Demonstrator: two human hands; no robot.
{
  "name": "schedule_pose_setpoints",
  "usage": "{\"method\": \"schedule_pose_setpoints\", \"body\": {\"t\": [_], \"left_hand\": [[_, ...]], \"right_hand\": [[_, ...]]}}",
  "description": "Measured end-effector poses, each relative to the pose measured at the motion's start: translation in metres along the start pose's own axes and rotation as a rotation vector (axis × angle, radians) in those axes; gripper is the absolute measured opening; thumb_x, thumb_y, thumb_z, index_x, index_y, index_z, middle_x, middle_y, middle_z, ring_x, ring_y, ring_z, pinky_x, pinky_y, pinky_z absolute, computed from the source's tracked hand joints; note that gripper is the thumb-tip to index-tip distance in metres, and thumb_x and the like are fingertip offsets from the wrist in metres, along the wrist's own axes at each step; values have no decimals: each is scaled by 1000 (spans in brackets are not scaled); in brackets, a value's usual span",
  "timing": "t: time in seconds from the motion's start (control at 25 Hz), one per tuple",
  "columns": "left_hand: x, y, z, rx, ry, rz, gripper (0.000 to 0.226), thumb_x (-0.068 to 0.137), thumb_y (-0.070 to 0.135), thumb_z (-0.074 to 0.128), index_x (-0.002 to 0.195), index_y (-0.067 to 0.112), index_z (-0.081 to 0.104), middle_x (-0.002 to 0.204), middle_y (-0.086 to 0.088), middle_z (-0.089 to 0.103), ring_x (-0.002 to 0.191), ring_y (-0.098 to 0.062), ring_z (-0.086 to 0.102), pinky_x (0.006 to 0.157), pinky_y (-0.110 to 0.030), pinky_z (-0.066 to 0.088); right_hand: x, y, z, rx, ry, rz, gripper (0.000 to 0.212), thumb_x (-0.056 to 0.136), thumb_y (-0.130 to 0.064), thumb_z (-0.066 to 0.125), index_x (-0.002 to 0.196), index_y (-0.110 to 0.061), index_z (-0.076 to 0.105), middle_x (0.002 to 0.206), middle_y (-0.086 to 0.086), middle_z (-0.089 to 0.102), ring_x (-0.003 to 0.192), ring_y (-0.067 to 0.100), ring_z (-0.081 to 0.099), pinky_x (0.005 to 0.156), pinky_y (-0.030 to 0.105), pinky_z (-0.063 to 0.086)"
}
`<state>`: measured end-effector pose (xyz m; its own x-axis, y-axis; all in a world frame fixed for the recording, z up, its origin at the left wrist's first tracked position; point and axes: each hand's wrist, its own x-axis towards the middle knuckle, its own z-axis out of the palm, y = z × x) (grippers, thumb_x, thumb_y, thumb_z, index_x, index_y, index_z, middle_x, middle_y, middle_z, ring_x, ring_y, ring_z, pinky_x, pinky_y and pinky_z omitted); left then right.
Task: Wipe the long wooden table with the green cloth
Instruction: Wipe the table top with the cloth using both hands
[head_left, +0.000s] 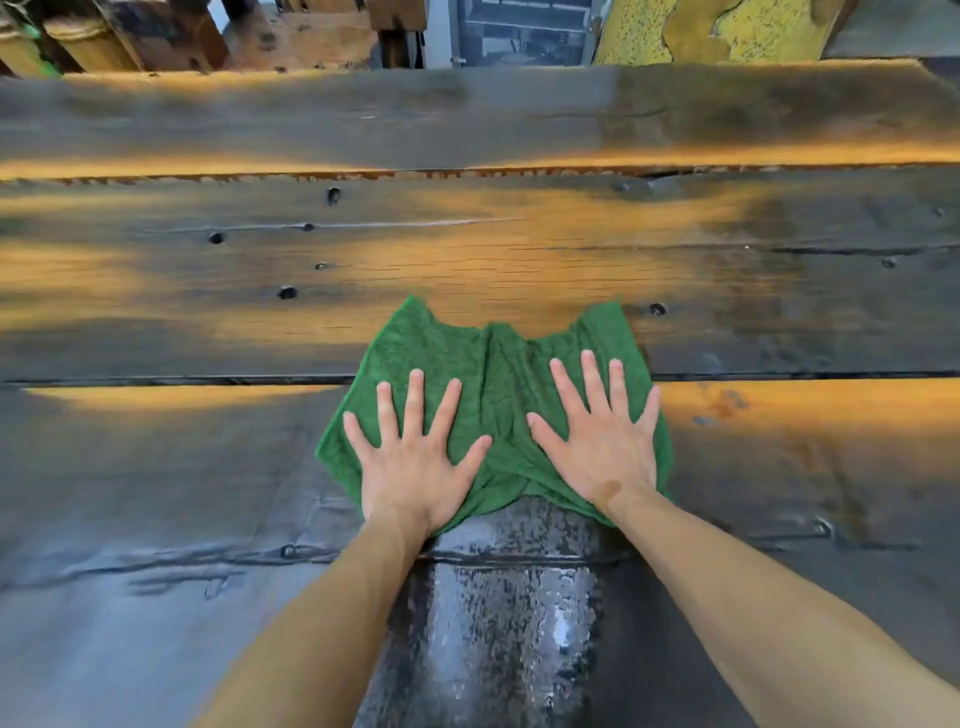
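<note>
A green cloth (493, 374) lies bunched in the middle of the long wooden table (208, 312). My left hand (415, 457) presses flat on the cloth's left half, fingers spread. My right hand (602, 436) presses flat on its right half, fingers spread too. Both palms face down and neither hand grips the cloth. A wet, shiny streak (509, 597) runs on the planks from the cloth's near edge back toward me, between my forearms.
The table is made of wide dark planks with gaps, knots and small holes (287, 292). Its far edge (467, 70) runs across the top of the view. Beyond it stand wooden posts (93, 41) on the left and a yellow peeling surface (727, 26) on the right.
</note>
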<state>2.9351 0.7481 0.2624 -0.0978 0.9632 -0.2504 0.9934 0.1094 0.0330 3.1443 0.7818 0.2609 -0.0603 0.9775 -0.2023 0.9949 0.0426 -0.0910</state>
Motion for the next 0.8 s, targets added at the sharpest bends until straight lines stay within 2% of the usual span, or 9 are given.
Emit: {"method": "schedule_pose_setpoints", "body": {"t": [0.16,0.24,0.32,0.4,0.6,0.8], "left_hand": [[-77,-6,19,-19,28,14,79,84,83,-3,154,49,-19,168,2,-21,154,-34,-20,116,-69,-7],[-116,-7,31,-45,68,43,79,89,83,3,159,46,-3,170,-2,-7,156,-37,-7,117,-71,-1],[-152,-8,40,-60,43,52,79,93,81,13,160,40,18,170,-8,11,154,-41,11,114,-74,12],[-182,-5,46,-39,22,47,79,94,79,17,159,35,28,168,-12,18,152,-44,21,111,-76,19],[-236,-2,60,-24,3,70,82,93,79,21,157,30,35,167,-15,21,149,-45,25,108,-77,21],[-256,10,62,-66,-34,64,78,94,77,14,153,31,37,164,-17,29,143,-48,36,106,-79,19]], "right_hand": [[-81,7,10,4,9,-3,76,88,-79,1,155,-47,-14,166,-7,-19,153,24,-19,117,65,-8],[-118,10,20,-3,35,-16,76,89,-78,2,156,-45,-10,167,-6,-14,154,25,-15,118,66,-6],[-151,12,30,2,58,-22,75,91,-77,4,158,-44,-2,168,-4,-5,155,27,-8,118,67,-2],[-182,16,37,-2,51,-27,75,93,-77,9,159,-41,7,168,-2,4,155,29,1,118,67,5],[-253,29,46,-19,23,-59,74,94,-71,30,158,-36,22,167,1,19,153,32,16,114,69,20],[-289,43,45,2,-80,39,71,95,-73,30,158,-41,21,167,-2,20,152,30,22,112,70,21]]}}
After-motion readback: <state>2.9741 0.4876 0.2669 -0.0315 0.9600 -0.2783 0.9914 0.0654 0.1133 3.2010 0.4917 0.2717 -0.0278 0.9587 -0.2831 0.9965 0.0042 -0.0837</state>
